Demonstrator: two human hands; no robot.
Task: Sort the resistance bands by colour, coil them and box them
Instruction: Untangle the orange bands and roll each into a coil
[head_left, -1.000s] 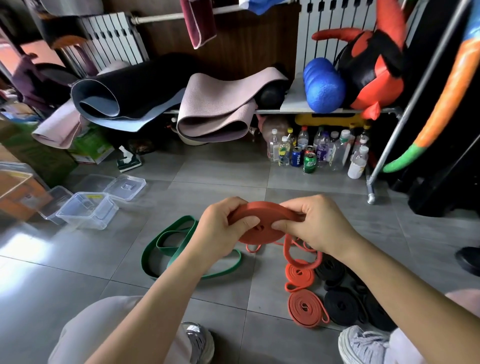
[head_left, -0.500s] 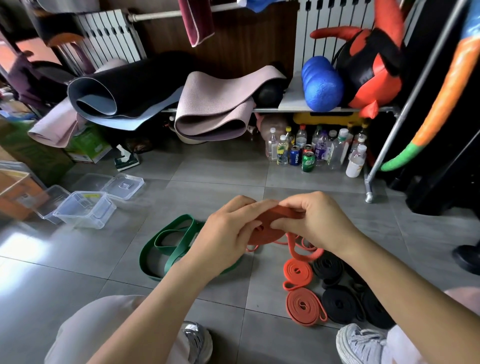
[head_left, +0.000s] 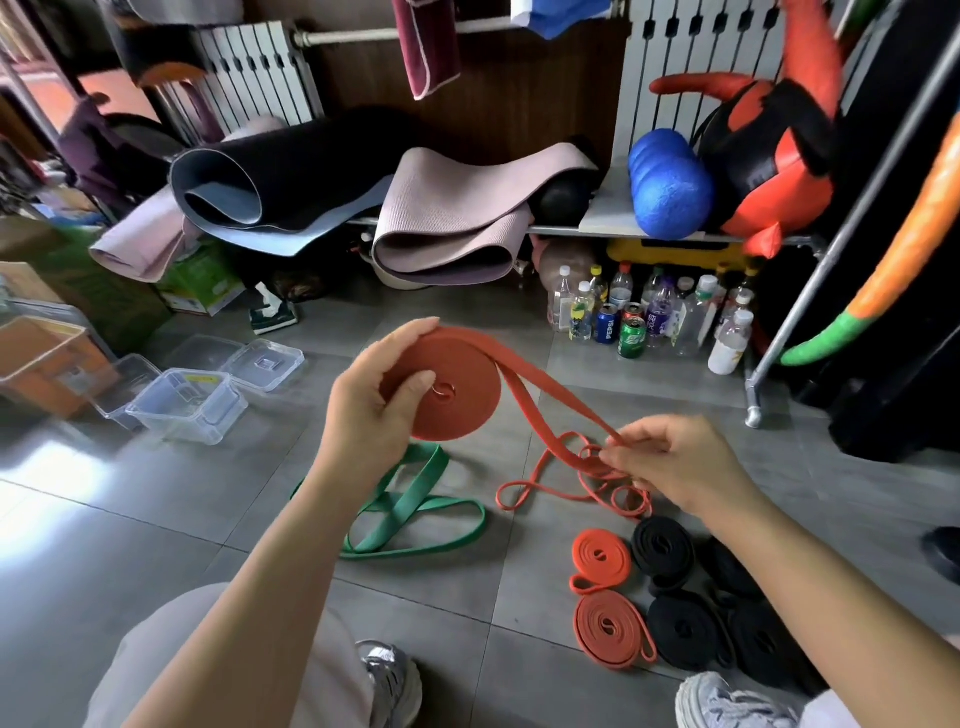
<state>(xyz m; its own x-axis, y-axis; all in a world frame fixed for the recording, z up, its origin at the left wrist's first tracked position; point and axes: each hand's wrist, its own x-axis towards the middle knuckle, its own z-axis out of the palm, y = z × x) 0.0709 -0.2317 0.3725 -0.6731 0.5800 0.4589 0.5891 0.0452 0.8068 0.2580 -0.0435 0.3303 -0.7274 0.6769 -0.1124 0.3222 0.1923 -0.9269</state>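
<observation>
My left hand (head_left: 376, 402) grips a thick coil of wide red band (head_left: 460, 392), held upright above the floor. Its loose tail (head_left: 550, 415) runs down to the right, where my right hand (head_left: 675, 462) pinches it. A thin red band (head_left: 545, 480) lies tangled on the tiles under that hand. Two coiled red bands (head_left: 602, 561) (head_left: 610, 629) lie beside several coiled black bands (head_left: 675, 587). An uncoiled green band (head_left: 410, 512) lies on the floor below my left forearm.
Clear plastic boxes (head_left: 187, 408) and loose lids (head_left: 267, 358) stand at the left, beside an orange crate (head_left: 47, 364). Bottles and cans (head_left: 631, 322) line the floor under a shelf of rolled mats (head_left: 447, 228). A metal rack leg (head_left: 753, 405) stands at the right. My shoes (head_left: 395, 680) are at the bottom.
My hands have parted: the left one lifted the red coil up and left, the right one slid down and right along the loose tail, which now hangs stretched between them.
</observation>
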